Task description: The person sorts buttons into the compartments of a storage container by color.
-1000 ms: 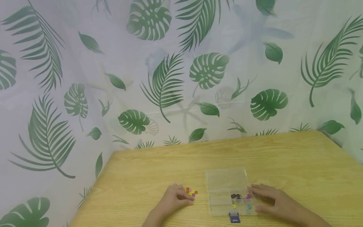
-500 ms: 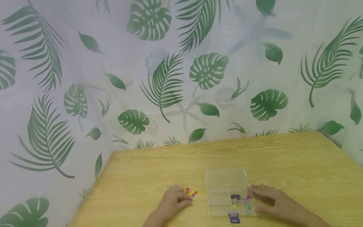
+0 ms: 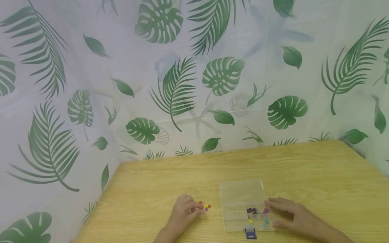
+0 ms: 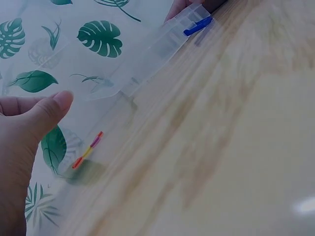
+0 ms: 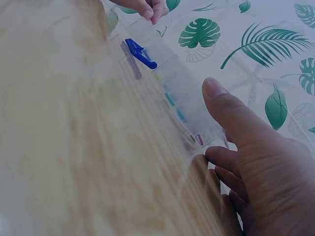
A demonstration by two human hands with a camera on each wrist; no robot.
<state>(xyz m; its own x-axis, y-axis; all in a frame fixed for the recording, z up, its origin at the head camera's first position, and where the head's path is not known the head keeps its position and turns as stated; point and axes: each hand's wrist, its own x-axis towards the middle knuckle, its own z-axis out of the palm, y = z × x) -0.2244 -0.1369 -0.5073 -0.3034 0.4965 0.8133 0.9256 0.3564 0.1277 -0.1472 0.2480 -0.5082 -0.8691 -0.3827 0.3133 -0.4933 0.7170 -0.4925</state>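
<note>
Several small button-like discs (image 3: 209,206), orange, yellow, pink and purple, lie on the table; in the left wrist view the discs (image 4: 87,151) look thin. My left hand (image 3: 183,213) is at their left side, thumb and index fingertips close together over the near ones. Whether they pinch a disc is too small to tell. A clear compartment box (image 3: 235,224) stands with its lid (image 3: 242,191) laid back, holding dark, magenta, yellow and turquoise discs. My right hand (image 3: 293,216) rests against its right side, fingers stretched out; in the right wrist view the thumb (image 5: 231,110) stands raised beside the box.
A blue latch (image 3: 250,233) juts from the box's front edge. The wood-grain table (image 3: 158,182) meets a white leaf-print sheet (image 3: 194,84) at the back and the left.
My left hand has shifted slightly, its index finger reaching further over the discs and covering some of them. The right hand and the box stay in place.
</note>
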